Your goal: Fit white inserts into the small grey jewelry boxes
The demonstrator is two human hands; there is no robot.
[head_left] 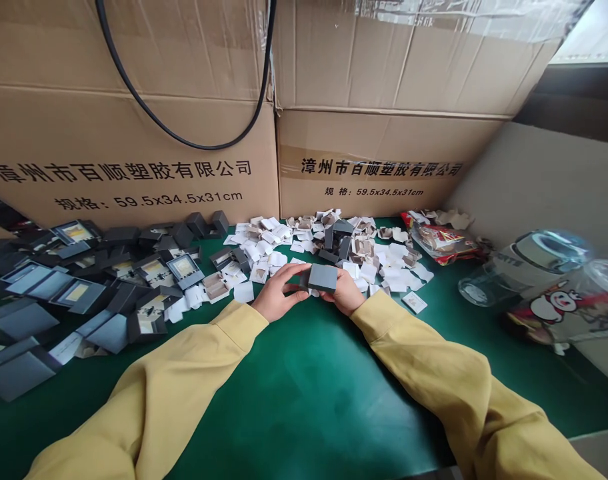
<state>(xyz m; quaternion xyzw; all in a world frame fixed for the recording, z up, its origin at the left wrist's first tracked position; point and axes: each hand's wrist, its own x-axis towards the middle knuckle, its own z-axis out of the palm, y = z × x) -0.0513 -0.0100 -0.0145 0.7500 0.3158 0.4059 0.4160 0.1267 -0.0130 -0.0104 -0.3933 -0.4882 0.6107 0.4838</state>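
A small dark grey box [323,277] is held up above the near edge of the paper heap. My right hand [348,292] grips it from the right, with the fingers partly hidden behind and under it. My left hand [283,292] curves round the box's left end, forefinger above and thumb below, the tips at its edge. Just behind the hands lie other dark grey boxes [340,239] among white paper pieces [270,248] and brown-grey card inserts [363,250].
Many grey boxes, some with lids up, cover the left side [87,293]. Large cartons [184,127] stand behind, with a black cable [204,147] hanging in front. To the right are a red snack bag [441,241], a clear bottle [527,263] and a printed plastic cup [564,307] on the green tabletop [304,400].
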